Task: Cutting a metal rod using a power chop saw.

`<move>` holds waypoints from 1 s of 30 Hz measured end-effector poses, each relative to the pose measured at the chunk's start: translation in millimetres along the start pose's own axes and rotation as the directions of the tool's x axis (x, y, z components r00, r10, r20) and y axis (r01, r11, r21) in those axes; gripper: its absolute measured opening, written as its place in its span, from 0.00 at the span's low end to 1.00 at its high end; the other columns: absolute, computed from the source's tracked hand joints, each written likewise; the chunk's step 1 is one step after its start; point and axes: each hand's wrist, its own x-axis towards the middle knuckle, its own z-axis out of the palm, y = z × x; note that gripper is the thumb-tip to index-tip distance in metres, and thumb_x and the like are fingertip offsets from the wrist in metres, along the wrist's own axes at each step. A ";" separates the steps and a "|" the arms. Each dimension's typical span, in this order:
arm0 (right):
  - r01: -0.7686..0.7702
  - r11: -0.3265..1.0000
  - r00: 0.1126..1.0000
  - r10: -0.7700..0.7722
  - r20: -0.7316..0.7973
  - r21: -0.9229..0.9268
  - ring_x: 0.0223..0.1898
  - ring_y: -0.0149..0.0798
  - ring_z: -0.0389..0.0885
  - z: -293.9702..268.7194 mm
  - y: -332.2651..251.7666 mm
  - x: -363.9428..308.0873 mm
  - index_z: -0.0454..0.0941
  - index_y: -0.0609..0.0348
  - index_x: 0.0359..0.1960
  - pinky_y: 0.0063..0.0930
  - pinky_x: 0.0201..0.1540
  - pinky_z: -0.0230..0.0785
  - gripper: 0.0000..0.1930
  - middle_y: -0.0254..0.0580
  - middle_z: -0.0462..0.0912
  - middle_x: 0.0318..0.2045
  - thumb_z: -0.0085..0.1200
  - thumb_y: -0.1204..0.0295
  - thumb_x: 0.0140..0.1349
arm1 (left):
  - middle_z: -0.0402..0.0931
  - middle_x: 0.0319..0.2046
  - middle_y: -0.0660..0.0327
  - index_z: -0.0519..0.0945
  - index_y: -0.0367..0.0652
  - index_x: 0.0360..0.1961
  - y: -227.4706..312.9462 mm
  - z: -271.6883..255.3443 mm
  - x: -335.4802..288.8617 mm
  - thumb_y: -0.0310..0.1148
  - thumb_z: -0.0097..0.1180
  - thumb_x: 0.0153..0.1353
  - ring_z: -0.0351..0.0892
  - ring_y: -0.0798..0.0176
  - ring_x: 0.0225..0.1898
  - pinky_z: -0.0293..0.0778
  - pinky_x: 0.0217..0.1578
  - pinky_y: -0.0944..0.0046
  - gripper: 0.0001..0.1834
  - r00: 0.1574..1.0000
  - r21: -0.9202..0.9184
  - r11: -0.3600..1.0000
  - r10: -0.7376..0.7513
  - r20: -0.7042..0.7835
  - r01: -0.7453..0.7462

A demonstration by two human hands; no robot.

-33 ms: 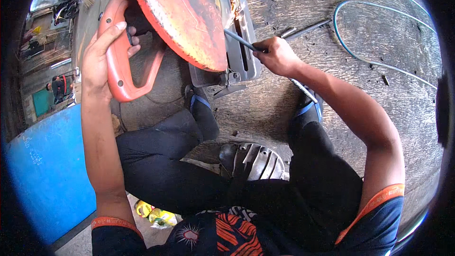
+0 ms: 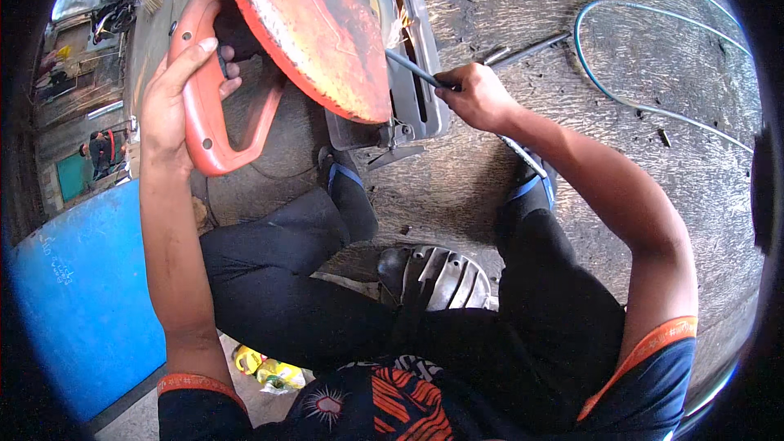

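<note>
Two grips on | left hand [image 2: 170, 110]: wrapped round orange saw handle [image 2: 200, 110] | right hand [image 2: 480, 100]: pinching thin grey rod [image 2: 414, 68] | rod: over slotted metal base [image 2: 433, 114], far end hidden by orange guard [image 2: 327, 49] | sparks [image 2: 403, 18] at slot

Saw handle [image 2: 200, 110] orange-red; saw guard [image 2: 314, 37] orange, blotched whitish; rod [image 2: 412, 68] dark grey; hose [image 2: 578, 37] pale teal; panel [image 2: 90, 286] blue, white scribbles; trousers [image 2: 563, 286] black; shirt [image 2: 408, 408] dark, orange stripes, orange cuffs [image 2: 670, 333]; sandal straps [image 2: 347, 174] blue.
</note>
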 end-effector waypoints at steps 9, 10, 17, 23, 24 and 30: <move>0.046 0.999 0.998 -0.047 -0.030 -0.020 0.29 0.56 0.79 -0.1 -4.5 -1.7 0.80 0.63 0.33 0.42 0.34 0.72 0.11 0.59 0.78 0.23 0.53 0.70 0.53 | 0.75 0.34 0.57 0.70 0.36 0.52 2.2 6.0 -1.9 0.35 0.56 0.57 0.77 0.64 0.34 0.75 0.38 0.65 0.23 1.000 -0.011 1.000 0.003 -0.029 -0.003; 0.042 0.998 0.999 -0.043 -0.024 -0.046 0.29 0.56 0.79 -0.7 -6.7 -1.5 0.80 0.63 0.34 0.42 0.35 0.72 0.11 0.58 0.78 0.24 0.53 0.71 0.52 | 0.75 0.34 0.57 0.70 0.36 0.52 3.0 5.1 -2.2 0.35 0.56 0.57 0.77 0.64 0.34 0.75 0.37 0.65 0.23 1.000 -0.005 1.000 0.004 -0.030 -0.004; 0.089 0.954 0.986 -0.126 -0.113 -0.287 0.35 0.58 0.79 1.9 16.5 1.8 0.79 0.60 0.39 0.46 0.42 0.71 0.13 0.57 0.80 0.28 0.51 0.75 0.50 | 0.75 0.34 0.57 0.71 0.37 0.49 1.7 4.2 0.0 0.35 0.56 0.57 0.77 0.64 0.33 0.76 0.35 0.66 0.20 0.999 -0.017 0.999 0.034 0.004 -0.034; -0.007 1.000 0.990 0.005 -0.142 -0.016 0.34 0.50 0.81 -29.7 36.9 4.5 0.78 0.67 0.35 0.38 0.39 0.71 0.13 0.56 0.81 0.28 0.55 0.71 0.50 | 0.75 0.35 0.58 0.70 0.38 0.49 -0.4 5.5 -2.0 0.35 0.55 0.58 0.76 0.66 0.34 0.76 0.36 0.66 0.19 1.000 -0.040 0.999 -0.003 0.000 0.002; -0.035 0.993 0.994 0.047 -0.103 0.116 0.29 0.42 0.79 -34.0 39.9 4.9 0.77 0.67 0.33 0.33 0.34 0.70 0.11 0.49 0.80 0.25 0.55 0.70 0.51 | 0.75 0.35 0.58 0.70 0.38 0.50 1.9 7.4 -3.3 0.34 0.55 0.58 0.76 0.66 0.34 0.76 0.36 0.65 0.20 1.000 -0.044 0.999 -0.008 -0.014 0.007; -0.096 0.920 0.995 0.103 0.002 0.381 0.21 0.26 0.71 -44.1 24.7 3.6 0.78 0.62 0.29 0.21 0.24 0.62 0.07 0.34 0.76 0.20 0.55 0.71 0.53 | 0.75 0.32 0.59 0.71 0.38 0.48 3.4 5.1 -2.6 0.33 0.57 0.56 0.77 0.65 0.32 0.76 0.35 0.66 0.20 1.000 -0.076 0.997 -0.001 -0.016 -0.001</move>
